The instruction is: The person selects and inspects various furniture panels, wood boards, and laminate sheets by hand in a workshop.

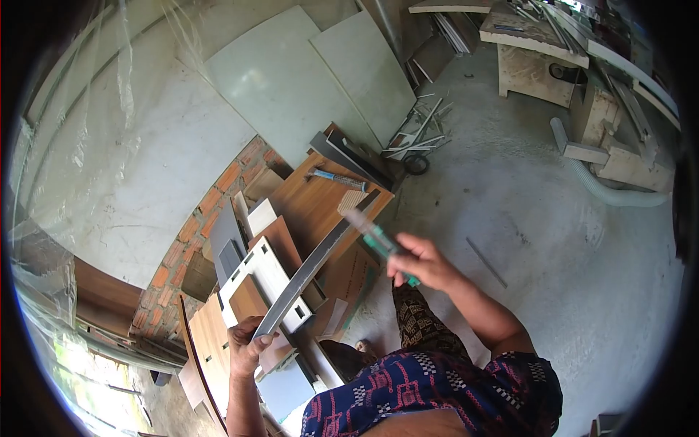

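My left hand is closed round the near end of a long narrow dark-grey strip. The strip slants away over the stacked panels, its far end at a wood-grain board. In my right hand is a green-handled tool, its greyish front end blurred and overlapping the strip near its far end. The blur hides what kind of tool it is. A hammer with a blue handle lies on the wood-grain board, beyond the strip.
White slotted panels and brown boards lie along the low brick wall. Large pale sheets lean behind. Scrap strips litter the floor. On the right stand a workbench and a ribbed hose.
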`<state>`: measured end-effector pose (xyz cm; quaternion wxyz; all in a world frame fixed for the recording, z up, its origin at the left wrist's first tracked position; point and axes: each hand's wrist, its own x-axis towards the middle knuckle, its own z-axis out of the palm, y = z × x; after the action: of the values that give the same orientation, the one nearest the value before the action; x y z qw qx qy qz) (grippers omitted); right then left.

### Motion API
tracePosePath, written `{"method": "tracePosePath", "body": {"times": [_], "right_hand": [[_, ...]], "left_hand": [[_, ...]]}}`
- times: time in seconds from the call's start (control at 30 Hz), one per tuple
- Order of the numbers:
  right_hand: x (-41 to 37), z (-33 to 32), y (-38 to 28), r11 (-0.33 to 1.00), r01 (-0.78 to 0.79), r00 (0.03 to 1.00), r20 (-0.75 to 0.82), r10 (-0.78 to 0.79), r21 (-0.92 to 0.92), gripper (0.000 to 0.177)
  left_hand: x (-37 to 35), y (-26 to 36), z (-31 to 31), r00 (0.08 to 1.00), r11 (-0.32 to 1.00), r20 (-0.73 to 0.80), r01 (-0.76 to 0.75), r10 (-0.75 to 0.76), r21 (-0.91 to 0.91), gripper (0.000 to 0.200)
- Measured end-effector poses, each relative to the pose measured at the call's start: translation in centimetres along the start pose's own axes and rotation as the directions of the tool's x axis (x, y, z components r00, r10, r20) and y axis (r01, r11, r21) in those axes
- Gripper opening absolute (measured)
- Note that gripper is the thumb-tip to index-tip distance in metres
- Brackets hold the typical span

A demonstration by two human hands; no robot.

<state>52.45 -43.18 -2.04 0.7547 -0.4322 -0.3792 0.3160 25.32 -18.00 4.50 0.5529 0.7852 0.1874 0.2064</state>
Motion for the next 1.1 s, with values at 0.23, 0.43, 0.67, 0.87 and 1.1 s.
{"method": "tracePosePath", "body": {"times": [0.23,0.43,0.67,0.87,1.1], "right_hand": [[0.1,1.7,0.2,0.983,-0.012,0.990,0.138,0.038,-0.186,0.026],[0.6,-4.4,3.2,0.980,-0.179,0.974,-0.123,0.189,0.087,0.021],[0.0,-8.1,5.1,0.997,-0.074,0.863,-0.499,0.072,0.015,0.017],[0.7,-1.9,0.1,0.979,0.203,0.942,-0.280,-0.186,0.034,0.033],[4.8,4.1,-1.9,0.954,0.268,0.963,0.013,-0.269,-0.132,0.051]], "left_hand": [[-0.3,0.6,0.5,1.000,1.000,0.003,0.007,-0.007,0.009,0.058],[-1.2,1.4,-0.3,0.999,1.000,0.035,0.001,-0.002,0.013,0.058],[-0.7,2.3,0.6,0.997,0.999,0.077,0.026,-0.023,-0.030,0.056],[2.2,2.8,3.1,0.978,0.982,0.129,0.177,-0.167,-0.069,0.055],[3.4,3.4,4.6,0.971,0.964,0.148,0.211,-0.188,-0.159,0.045]]}}
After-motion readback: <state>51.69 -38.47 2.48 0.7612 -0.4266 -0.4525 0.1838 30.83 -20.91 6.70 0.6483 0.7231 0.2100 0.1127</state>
